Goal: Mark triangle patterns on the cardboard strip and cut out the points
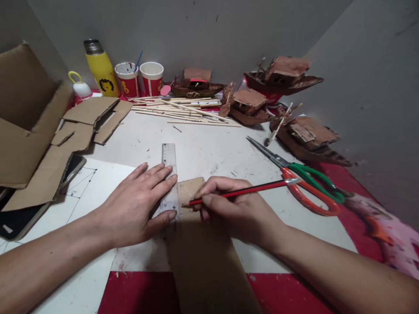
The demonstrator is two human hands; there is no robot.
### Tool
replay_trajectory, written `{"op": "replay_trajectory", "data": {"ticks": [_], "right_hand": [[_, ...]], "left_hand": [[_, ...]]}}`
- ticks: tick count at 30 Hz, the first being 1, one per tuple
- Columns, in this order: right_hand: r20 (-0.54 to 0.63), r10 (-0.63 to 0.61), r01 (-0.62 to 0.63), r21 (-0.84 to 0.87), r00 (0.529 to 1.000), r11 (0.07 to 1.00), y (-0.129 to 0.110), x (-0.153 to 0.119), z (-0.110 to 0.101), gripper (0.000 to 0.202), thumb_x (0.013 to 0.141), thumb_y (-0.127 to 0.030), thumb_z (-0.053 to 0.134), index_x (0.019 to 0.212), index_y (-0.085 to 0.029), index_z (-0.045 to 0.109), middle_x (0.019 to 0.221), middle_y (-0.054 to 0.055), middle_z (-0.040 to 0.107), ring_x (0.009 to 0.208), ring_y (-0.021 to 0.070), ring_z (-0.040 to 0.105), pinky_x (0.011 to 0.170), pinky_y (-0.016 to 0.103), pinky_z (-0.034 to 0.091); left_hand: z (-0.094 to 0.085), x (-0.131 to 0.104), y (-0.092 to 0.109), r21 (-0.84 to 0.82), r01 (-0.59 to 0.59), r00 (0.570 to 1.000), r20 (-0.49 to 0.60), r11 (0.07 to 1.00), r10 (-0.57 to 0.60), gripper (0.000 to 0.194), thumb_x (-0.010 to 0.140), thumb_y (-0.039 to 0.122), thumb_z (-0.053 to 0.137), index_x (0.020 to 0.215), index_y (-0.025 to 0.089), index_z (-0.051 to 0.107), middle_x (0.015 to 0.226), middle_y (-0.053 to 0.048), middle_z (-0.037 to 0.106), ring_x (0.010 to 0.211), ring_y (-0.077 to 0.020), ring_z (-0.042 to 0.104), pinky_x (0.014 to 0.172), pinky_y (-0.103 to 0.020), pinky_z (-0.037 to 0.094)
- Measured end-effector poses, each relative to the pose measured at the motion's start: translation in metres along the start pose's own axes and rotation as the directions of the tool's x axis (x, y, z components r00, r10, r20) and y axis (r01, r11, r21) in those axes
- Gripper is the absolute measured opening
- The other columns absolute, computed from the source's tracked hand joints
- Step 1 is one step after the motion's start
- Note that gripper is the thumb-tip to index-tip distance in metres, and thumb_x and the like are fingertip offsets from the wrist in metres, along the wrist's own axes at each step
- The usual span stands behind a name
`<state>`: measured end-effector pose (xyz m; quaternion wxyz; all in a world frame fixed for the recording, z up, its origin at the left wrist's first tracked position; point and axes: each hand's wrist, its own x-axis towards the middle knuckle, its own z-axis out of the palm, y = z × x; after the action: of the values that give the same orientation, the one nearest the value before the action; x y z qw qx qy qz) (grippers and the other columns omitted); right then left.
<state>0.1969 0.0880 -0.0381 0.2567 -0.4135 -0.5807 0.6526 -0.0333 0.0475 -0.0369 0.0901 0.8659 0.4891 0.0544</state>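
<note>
Gripping the pencil point(242, 190) between thumb and fingers, your right hand point(232, 207) is over the far end of the cardboard strip point(206, 261), with the pencil tip just beside the ruler point(169, 159). Your left hand point(139, 205) is open, palm down, its fingers and thumb lying across the ruler, which stands along the strip's left edge. The strip runs back toward you over the white paper point(209, 146) and past its near edge onto the red cloth point(140, 290). To your right lie the scissors point(283, 165), blades together and pointing away to the left; the pencil's rear end overlaps their handles in view, and you cannot tell whether they touch. On your left is a sheet point(94, 218) with pencilled lines, and beyond it a phone point(29, 222) partly under cut cardboard point(46, 183), beside a box point(19, 152). Farther out, thin sticks point(183, 114) lie in a loose pile. Behind them stand a yellow bottle point(102, 69), two cups point(151, 80) and a brown model boat point(196, 85), with three more boats point(310, 137) to the right.
</note>
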Motion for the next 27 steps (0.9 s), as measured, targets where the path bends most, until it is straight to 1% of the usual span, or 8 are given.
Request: {"op": "replay_trajectory", "data": {"ticks": [4, 8, 12, 14, 16, 19, 22, 27], "right_hand": [[-0.163, -0.081, 0.115, 0.208, 0.983, 0.971, 0.007, 0.003, -0.004, 0.016, 0.092, -0.035, 0.063, 0.089, -0.02, 0.066, 0.069, 0.002, 0.07, 0.055, 0.0118, 0.058, 0.049, 0.021, 0.041], [-0.238, -0.154, 0.207, 0.217, 0.959, 0.954, 0.004, 0.007, -0.003, 0.027, 0.094, -0.043, 0.06, 0.106, -0.019, 0.068, 0.084, 0.006, 0.074, 0.062, 0.0133, 0.064, 0.048, 0.022, 0.044], [-0.238, -0.196, 0.239, 0.168, 0.951, 0.956, 0.003, 0.01, -0.003, 0.032, 0.094, -0.045, 0.059, 0.107, -0.018, 0.069, 0.09, 0.008, 0.073, 0.066, 0.0144, 0.064, 0.051, 0.023, 0.047], [-0.231, -0.212, 0.25, 0.149, 0.95, 0.957, 0.004, 0.011, -0.004, 0.031, 0.094, -0.044, 0.06, 0.108, -0.017, 0.068, 0.092, 0.008, 0.072, 0.068, 0.0141, 0.064, 0.052, 0.023, 0.047], [-0.234, -0.214, 0.249, 0.135, 0.948, 0.959, 0.006, 0.011, -0.004, 0.03, 0.093, -0.043, 0.062, 0.108, -0.017, 0.068, 0.093, 0.008, 0.072, 0.069, 0.0137, 0.063, 0.054, 0.023, 0.048], [-0.236, -0.192, 0.223, 0.112, 0.952, 0.968, 0.008, 0.011, -0.004, 0.029, 0.091, -0.042, 0.064, 0.109, -0.019, 0.067, 0.094, 0.007, 0.073, 0.072, 0.0142, 0.064, 0.058, 0.024, 0.05], [-0.238, -0.188, 0.206, 0.052, 0.953, 0.977, 0.006, 0.01, -0.003, 0.03, 0.09, -0.042, 0.064, 0.11, -0.019, 0.067, 0.095, 0.008, 0.073, 0.077, 0.0165, 0.066, 0.065, 0.028, 0.052], [-0.157, -0.289, 0.281, -0.071, 0.944, 0.957, 0.001, 0.002, -0.002, 0.036, 0.084, -0.038, 0.069, 0.115, -0.022, 0.066, 0.105, 0.009, 0.075, 0.093, 0.0225, 0.07, 0.08, 0.034, 0.055]], "left_hand": [[-0.008, -0.001, 0.003, 0.071, -0.018, 0.999, -0.038, 0.997, 0.021, 0.058, 0.094, 0.046, 0.05, 0.141, 0.013, 0.053, 0.146, -0.019, 0.054, 0.134, -0.0361, 0.049, 0.116, -0.059, 0.025], [-0.017, 0.0, -0.003, 0.146, -0.022, 0.997, -0.065, 0.989, 0.032, 0.048, 0.09, 0.02, 0.046, 0.136, 0.017, 0.058, 0.129, -0.017, 0.066, 0.118, -0.033, 0.062, 0.113, -0.061, 0.028], [-0.016, 0.003, -0.017, 0.173, -0.028, 0.999, -0.036, 0.984, 0.034, 0.055, 0.086, 0.007, 0.043, 0.137, 0.021, 0.056, 0.15, -0.017, 0.05, 0.135, -0.0334, 0.049, 0.111, -0.059, 0.035], [-0.014, 0.004, -0.021, 0.146, -0.051, 0.998, -0.025, 0.988, 0.055, 0.049, 0.088, 0.007, 0.043, 0.133, 0.019, 0.057, 0.15, -0.015, 0.05, 0.139, -0.0317, 0.044, 0.112, -0.056, 0.035], [-0.015, 0.003, -0.022, 0.129, -0.069, 0.997, -0.03, 0.989, 0.074, 0.042, 0.087, 0.006, 0.043, 0.125, 0.017, 0.058, 0.142, -0.014, 0.058, 0.138, -0.0295, 0.045, 0.114, -0.055, 0.033], [-0.022, 0.002, -0.02, 0.132, -0.067, 0.996, -0.052, 0.989, 0.075, 0.035, 0.082, 0.004, 0.044, 0.111, 0.017, 0.059, 0.116, -0.012, 0.069, 0.119, -0.0263, 0.059, 0.115, -0.053, 0.032], [-0.03, 0.001, -0.021, 0.124, -0.044, 0.993, -0.1, 0.991, 0.056, 0.023, 0.08, 0.007, 0.047, 0.096, 0.019, 0.058, 0.088, -0.007, 0.067, 0.088, -0.0231, 0.064, 0.111, -0.052, 0.035], [-0.035, 0.001, -0.019, 0.008, -0.029, 0.956, -0.29, 1.0, 0.03, 0.015, 0.086, 0.013, 0.046, 0.086, 0.019, 0.059, 0.079, -0.007, 0.061, 0.077, -0.0234, 0.058, 0.082, -0.043, 0.049]]}}
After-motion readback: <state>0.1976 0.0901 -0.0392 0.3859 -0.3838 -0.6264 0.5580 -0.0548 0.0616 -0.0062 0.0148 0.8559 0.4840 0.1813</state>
